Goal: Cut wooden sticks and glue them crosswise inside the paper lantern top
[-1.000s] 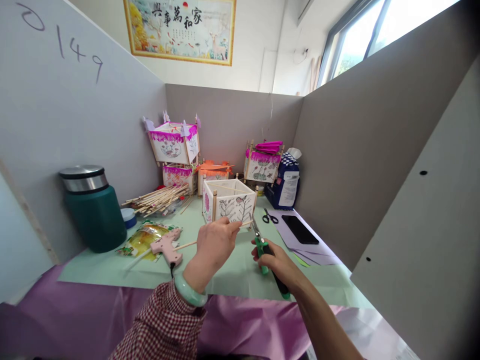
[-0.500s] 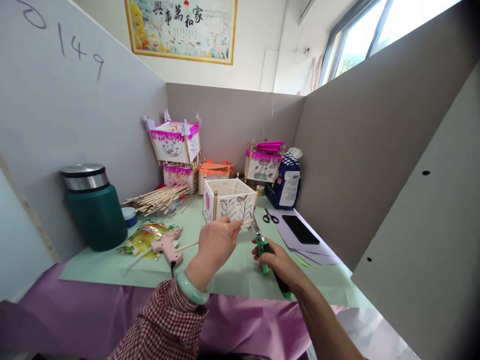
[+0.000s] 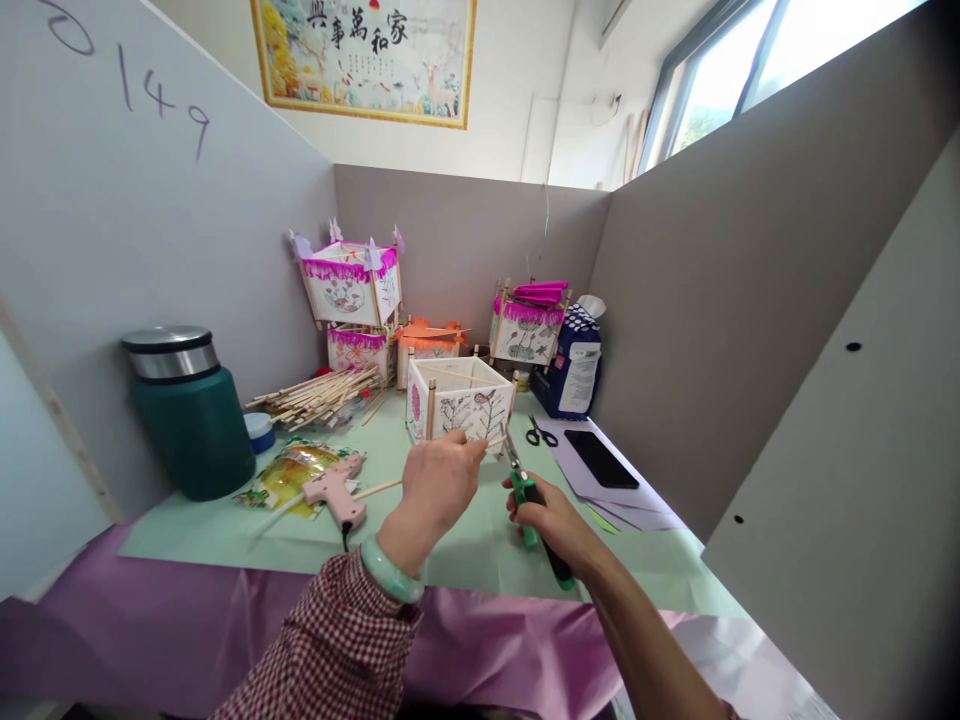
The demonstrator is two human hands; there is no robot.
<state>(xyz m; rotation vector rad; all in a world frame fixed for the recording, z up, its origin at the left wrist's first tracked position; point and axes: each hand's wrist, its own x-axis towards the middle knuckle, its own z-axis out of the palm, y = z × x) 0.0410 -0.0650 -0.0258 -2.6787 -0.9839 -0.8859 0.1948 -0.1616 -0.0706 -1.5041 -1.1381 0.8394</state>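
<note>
In the head view, the left hand (image 3: 442, 488) has its fingers closed on a thin wooden stick (image 3: 382, 488), thumb and forefinger pinching it close to its far end, while the rest of its length emerges behind the hand toward the pink glue gun (image 3: 335, 490). The right hand (image 3: 553, 520) has its fingers wrapped around the handles of green-and-black pliers (image 3: 523, 488), whose jaws point up and away from them. The stick's short end reaches those jaws, just beyond the left fingers; whether they grip it is too small to tell. Directly behind the left fingertips stands a white paper lantern (image 3: 474, 412) with wooden corner posts and drawn plants, its lower front edge partly hidden by the hand. To the left of the left fingers, the glue gun lies on the worktop (image 3: 472, 560) against a shiny yellow packet (image 3: 289, 475); farther out that way are a blue-and-white roll (image 3: 259, 432) and a green flask (image 3: 193, 430), with a heap of sticks (image 3: 322, 397) farther back. Beyond the right fingers lie black-handled scissors (image 3: 541, 434), and to their right a dark phone (image 3: 601, 460) rests on lilac sheets (image 3: 637, 512). Well behind both sets of fingers, a magenta-fringed lantern (image 3: 525, 335) stands beside a dark blue pack (image 3: 574, 375).
</note>
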